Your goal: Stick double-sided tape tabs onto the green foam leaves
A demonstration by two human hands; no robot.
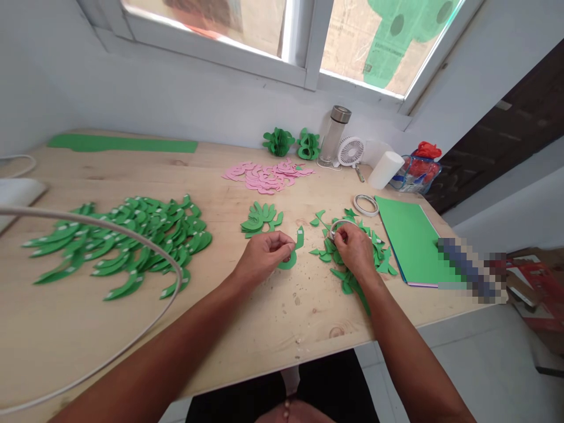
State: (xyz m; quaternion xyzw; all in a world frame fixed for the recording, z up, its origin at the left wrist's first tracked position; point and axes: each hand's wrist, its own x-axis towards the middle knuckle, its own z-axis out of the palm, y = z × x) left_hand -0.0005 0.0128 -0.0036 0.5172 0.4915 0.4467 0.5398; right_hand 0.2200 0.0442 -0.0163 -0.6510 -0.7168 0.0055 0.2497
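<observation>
Off-white cable (118, 227): loops before the tabbed green cutouts (154, 235); your left forearm, catching it, could scatter them. Left hand (268, 251): your thumb and fingertips pinch one curved cutout (299, 241) above the tabletop (247, 341), between pile and offcuts; overtight pressure may crease it. Right hand (355, 247): your fingers close on a tape roll (335, 224) over green offcuts (381, 255); exposed adhesive could pick up scraps. Curved cutout: green paper, hooked, white tab near its upper tip.
</observation>
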